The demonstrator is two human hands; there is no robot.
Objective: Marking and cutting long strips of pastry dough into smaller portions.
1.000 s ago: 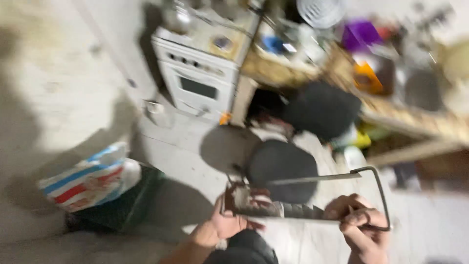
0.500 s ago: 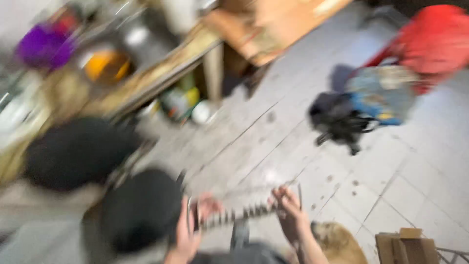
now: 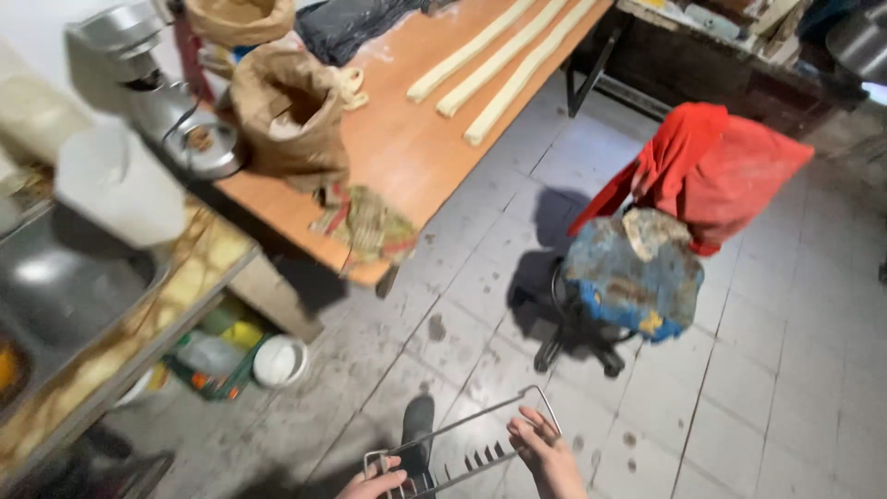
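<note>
Overhead | wooden table (image 3: 407, 139) carries three dough strips (image 3: 504, 65) | worn chair (image 3: 637, 277) stands on tiled floor | metal rack (image 3: 462, 444) held low over floor | right hand (image 3: 545, 453) grips its bar | left hand (image 3: 374, 482) clasps its corner | carrying underway, rack not set down.

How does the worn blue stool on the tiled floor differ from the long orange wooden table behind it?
The blue padded stool is small and rounded, its cover torn and stained; the orange wooden table is long, flat and smooth. The stool carries a red cloth draped over it, while the table bears long strips of pale dough and a brown paper sack. Both stand on the grey tiled floor.
</note>
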